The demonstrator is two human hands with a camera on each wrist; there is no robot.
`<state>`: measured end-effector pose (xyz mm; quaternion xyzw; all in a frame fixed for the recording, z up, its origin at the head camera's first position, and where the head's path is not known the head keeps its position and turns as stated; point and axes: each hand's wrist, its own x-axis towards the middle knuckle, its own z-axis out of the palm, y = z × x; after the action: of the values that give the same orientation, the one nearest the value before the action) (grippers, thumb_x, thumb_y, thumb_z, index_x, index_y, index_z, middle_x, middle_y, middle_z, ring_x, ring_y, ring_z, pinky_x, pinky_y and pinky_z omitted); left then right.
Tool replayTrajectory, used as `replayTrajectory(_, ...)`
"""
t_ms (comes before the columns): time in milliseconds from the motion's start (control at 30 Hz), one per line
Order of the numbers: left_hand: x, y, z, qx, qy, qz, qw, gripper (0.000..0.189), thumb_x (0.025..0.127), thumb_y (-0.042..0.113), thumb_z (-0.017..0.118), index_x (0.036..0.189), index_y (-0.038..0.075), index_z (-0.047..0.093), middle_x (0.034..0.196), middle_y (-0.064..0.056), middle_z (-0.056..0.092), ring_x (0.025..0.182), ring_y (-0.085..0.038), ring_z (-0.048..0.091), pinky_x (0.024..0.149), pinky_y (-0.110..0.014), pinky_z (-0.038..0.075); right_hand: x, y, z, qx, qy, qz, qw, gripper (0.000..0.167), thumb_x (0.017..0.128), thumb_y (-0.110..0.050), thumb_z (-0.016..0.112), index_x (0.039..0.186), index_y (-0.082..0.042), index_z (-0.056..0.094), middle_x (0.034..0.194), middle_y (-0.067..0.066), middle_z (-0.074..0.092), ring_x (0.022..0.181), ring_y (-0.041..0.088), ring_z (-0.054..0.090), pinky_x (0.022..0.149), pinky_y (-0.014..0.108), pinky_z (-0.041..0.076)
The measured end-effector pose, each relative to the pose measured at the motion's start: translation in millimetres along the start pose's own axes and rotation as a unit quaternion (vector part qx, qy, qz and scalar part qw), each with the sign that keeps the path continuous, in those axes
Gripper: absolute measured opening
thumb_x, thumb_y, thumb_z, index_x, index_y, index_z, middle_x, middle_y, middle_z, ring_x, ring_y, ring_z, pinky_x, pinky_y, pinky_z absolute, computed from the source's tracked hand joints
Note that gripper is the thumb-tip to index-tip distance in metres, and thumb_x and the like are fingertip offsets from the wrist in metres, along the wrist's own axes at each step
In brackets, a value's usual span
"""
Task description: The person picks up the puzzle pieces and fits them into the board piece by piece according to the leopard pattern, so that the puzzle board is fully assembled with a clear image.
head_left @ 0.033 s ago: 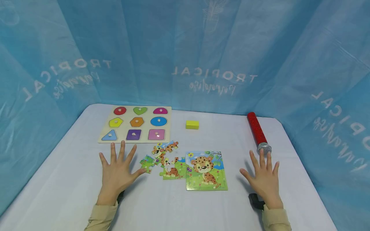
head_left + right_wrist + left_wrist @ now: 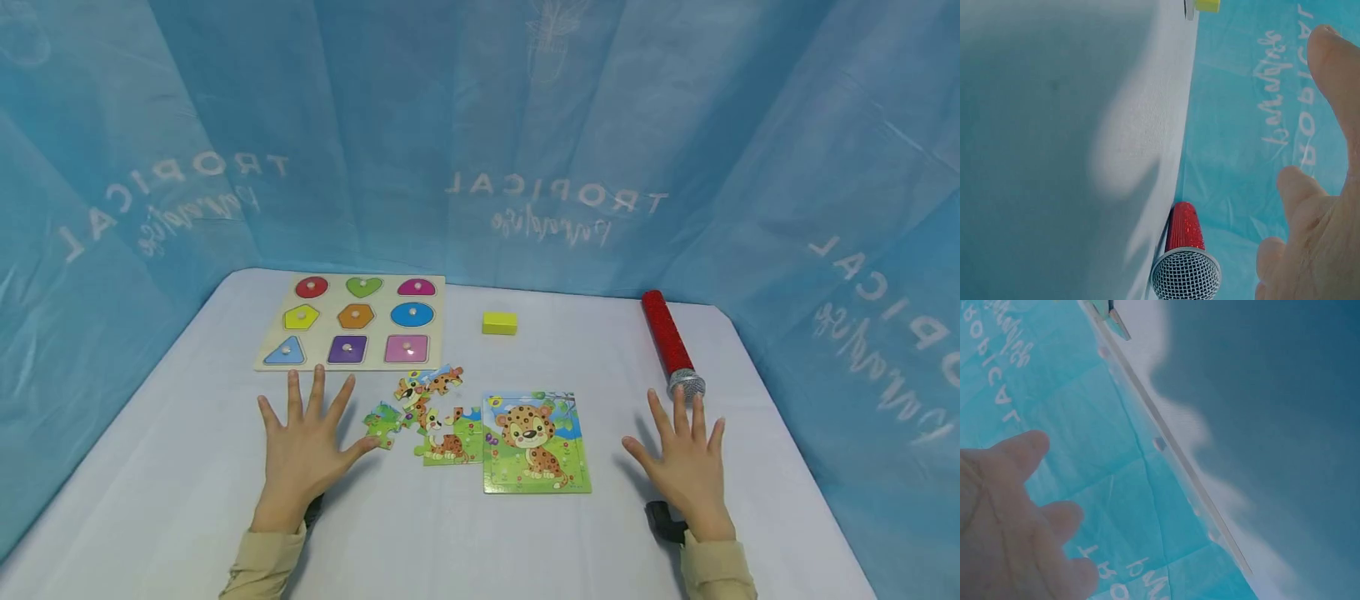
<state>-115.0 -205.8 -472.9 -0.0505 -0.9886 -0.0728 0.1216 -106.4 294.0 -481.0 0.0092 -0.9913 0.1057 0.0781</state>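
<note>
My left hand (image 2: pixel 303 458) is held palm down with its fingers spread, holding nothing. Its thumb tip overlaps a green jigsaw piece (image 2: pixel 383 423) in the head view. Several more leopard jigsaw pieces (image 2: pixel 455 446) lie to the right of that hand, some joined together. Beside them is a square leopard picture board (image 2: pixel 536 446). Right of the board, my right hand (image 2: pixel 686 467) is also spread and holds nothing. Just beyond its fingertips lies a red glittery microphone (image 2: pixel 667 337), whose silver mesh head (image 2: pixel 1186 276) shows in the right wrist view.
A wooden shape puzzle board (image 2: pixel 375 326) with colored knobbed shapes lies at the back left. A yellow block (image 2: pixel 499 323) sits near the back middle of the white table (image 2: pixel 420 542). Blue curtains (image 2: pixel 480 125) printed with lettering surround the back and sides.
</note>
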Motion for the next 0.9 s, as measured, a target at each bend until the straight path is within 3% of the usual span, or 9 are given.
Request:
replayTrajectory(200, 2.2, -1.1, -1.8, -0.001, -0.016, -0.005, 0.9999, 0.094, 0.078, 0.077, 0.051, 0.151, 0.019, 0.035, 0.158, -0.025, 0.022, 0.145, -0.055, 0.006, 0.106, -0.079, 0.001, 1.5, -2.9, 1.7, 0.022, -0.013, 0.001, 0.9997, 0.088, 0.088, -0.063, 0.052, 0.157, -0.023, 0.015, 0.161, 0.023, 0.009, 0.149, 0.044, -0.004, 0.112, 0.07, -0.008)
replayTrajectory(333, 3.5, 2.0, -4.2, -0.027, -0.047, -0.002, 0.9985, 0.091, 0.082, 0.074, 0.049, 0.151, 0.017, 0.034, 0.156, -0.027, 0.024, 0.143, -0.057, 0.011, 0.105, -0.08, 0.004, 0.1, -18.1, 11.8, 0.08, -0.037, -0.014, 0.996, 0.089, 0.089, -0.056, 0.056, 0.156, -0.014, 0.017, 0.161, 0.022, 0.013, 0.149, 0.045, 0.002, 0.113, 0.07, -0.001)
replayTrajectory(500, 15.4, 21.1, -13.5, -0.086, -0.103, 0.01, 0.9909, 0.084, 0.09, 0.065, 0.049, 0.152, 0.011, 0.032, 0.155, -0.026, 0.028, 0.142, -0.056, 0.015, 0.106, -0.078, 0.008, 0.7, -47.3, 31.2, 0.183, -0.079, -0.068, 0.9776, 0.097, 0.085, -0.053, 0.064, 0.154, -0.003, 0.018, 0.159, 0.022, 0.02, 0.147, 0.046, 0.011, 0.113, 0.069, 0.002)
replayTrajectory(567, 22.8, 30.7, -17.0, -0.101, -0.113, 0.017, 0.9883, 0.081, 0.092, 0.062, 0.049, 0.152, 0.011, 0.032, 0.154, -0.024, 0.03, 0.143, -0.054, 0.016, 0.108, -0.076, 0.009, 0.4, -56.2, 38.6, 0.183, -0.095, -0.088, 0.9747, 0.102, 0.081, -0.057, 0.065, 0.154, -0.003, 0.019, 0.159, 0.02, 0.022, 0.148, 0.044, 0.013, 0.115, 0.067, 0.0)
replayTrajectory(667, 33.8, 44.3, -18.0, -0.12, -0.111, 0.026, 0.9861, 0.078, 0.092, 0.057, 0.052, 0.151, 0.011, 0.033, 0.152, -0.022, 0.037, 0.142, -0.052, 0.023, 0.109, -0.074, 0.011, -1.0, -64.4, 46.3, 0.15, -0.102, -0.099, 0.9785, 0.106, 0.076, -0.061, 0.067, 0.154, -0.005, 0.022, 0.159, 0.016, 0.024, 0.149, 0.039, 0.016, 0.117, 0.062, -0.002)
replayTrajectory(733, 40.7, 52.2, -15.2, -0.123, -0.101, 0.034, 0.9866, 0.074, 0.092, 0.052, 0.057, 0.15, 0.01, 0.037, 0.145, -0.02, 0.048, 0.138, -0.047, 0.035, 0.109, -0.072, 0.017, -2.3, -67.2, 49.0, 0.132, -0.102, -0.099, 0.981, 0.106, 0.075, -0.061, 0.068, 0.154, -0.006, 0.022, 0.16, 0.014, 0.024, 0.15, 0.036, 0.016, 0.118, 0.06, -0.003)
replayTrajectory(800, 46.9, 60.3, -10.5, -0.12, -0.085, 0.043, 0.9882, 0.069, 0.09, 0.046, 0.063, 0.145, 0.009, 0.044, 0.132, -0.018, 0.06, 0.127, -0.043, 0.05, 0.106, -0.067, 0.03, -4.0, -69.4, 50.0, 0.132, -0.099, -0.093, 0.982, 0.106, 0.075, -0.06, 0.068, 0.154, -0.007, 0.023, 0.16, 0.012, 0.023, 0.15, 0.035, 0.015, 0.118, 0.059, -0.004)
replayTrajectory(900, 56.5, 71.7, -1.1, -0.116, -0.074, 0.051, 0.9892, 0.059, 0.086, 0.034, 0.072, 0.137, 0.008, 0.055, 0.117, -0.015, 0.069, 0.108, -0.037, 0.064, 0.092, -0.058, 0.047, -7.5, -72.0, 50.8, 0.13, -0.101, -0.086, 0.9825, 0.105, 0.077, -0.06, 0.067, 0.154, -0.006, 0.021, 0.161, 0.011, 0.02, 0.15, 0.036, 0.012, 0.118, 0.06, -0.005)
